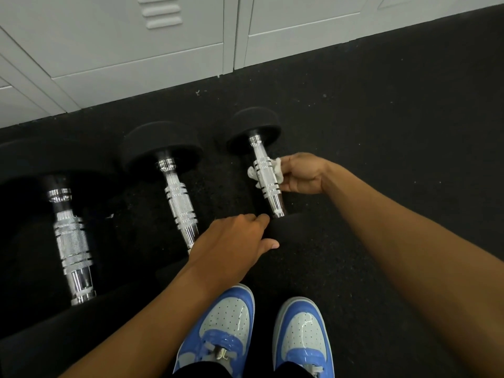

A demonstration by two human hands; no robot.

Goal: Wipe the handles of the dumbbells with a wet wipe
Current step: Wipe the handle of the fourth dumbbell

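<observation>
Three black dumbbells with chrome handles lie side by side on the dark floor. My right hand (pixel 301 174) grips a white wet wipe (pixel 253 172) wrapped under and around the handle of the right dumbbell (pixel 266 174). My left hand (pixel 234 241) rests with straight fingers on the near black head of that same dumbbell (pixel 294 230). The middle dumbbell (pixel 178 200) and the left dumbbell (pixel 71 241) lie untouched to the left.
Grey metal lockers (pixel 136 50) stand along the far edge of the black rubber floor (pixel 395 118). My two blue and white shoes (pixel 229 328) are at the bottom, just behind the dumbbells.
</observation>
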